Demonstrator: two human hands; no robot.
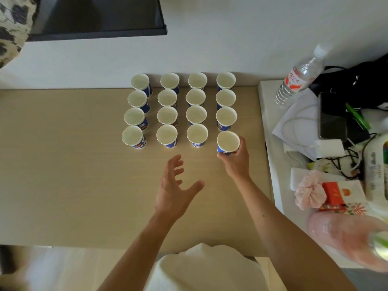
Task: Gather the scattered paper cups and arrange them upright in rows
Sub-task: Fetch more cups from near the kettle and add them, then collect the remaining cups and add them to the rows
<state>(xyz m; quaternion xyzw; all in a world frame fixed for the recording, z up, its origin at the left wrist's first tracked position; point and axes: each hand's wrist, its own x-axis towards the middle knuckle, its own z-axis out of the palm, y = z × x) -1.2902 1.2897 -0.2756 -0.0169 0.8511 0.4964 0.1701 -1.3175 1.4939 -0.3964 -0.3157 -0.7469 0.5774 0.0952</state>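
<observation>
Several blue-and-white paper cups point(167, 115) stand upright in rows at the back of the beige table point(63, 164), close to the wall. My right hand point(236, 159) grips one more upright cup point(227, 142) at the near right corner of the block, in line with the front row. Its base looks to be at or just above the tabletop. My left hand point(175, 189) hovers over the table in front of the rows, fingers spread, holding nothing.
A white side surface point(270, 114) to the right carries a water bottle point(299, 77), a dark phone point(332, 116), cables, a charger, a red box point(333, 195) and a pink bundle. A dark screen point(98, 15) hangs on the wall behind.
</observation>
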